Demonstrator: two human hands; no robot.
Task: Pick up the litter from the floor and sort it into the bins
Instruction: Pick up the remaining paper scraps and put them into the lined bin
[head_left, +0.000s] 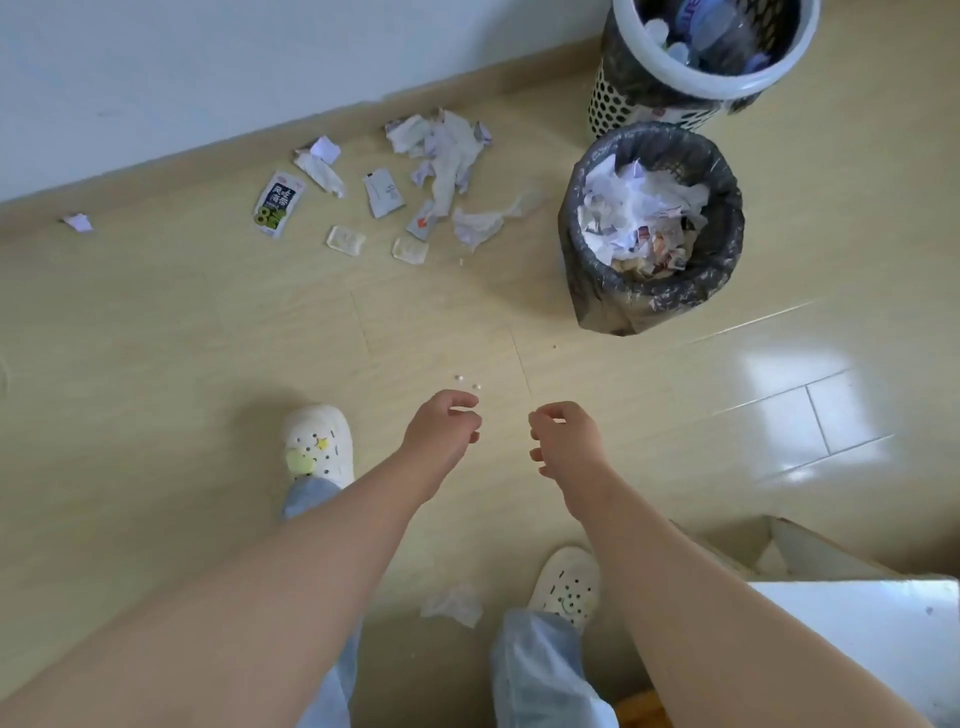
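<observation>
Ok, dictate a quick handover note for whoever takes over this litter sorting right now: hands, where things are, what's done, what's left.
Hands: left hand and right hand hang loosely curled above the floor, with nothing visibly held.
Bins: the paper bin is nearly full; the bottle bin stands behind it.
Done: some paper and bottles are already binned.
Left: the crumpled paper pile, green sachet, grey sachet and two clear wrappers near the wall; a paper scrap far left; a tissue between the shoes; tiny white beads just beyond the hands.
</observation>
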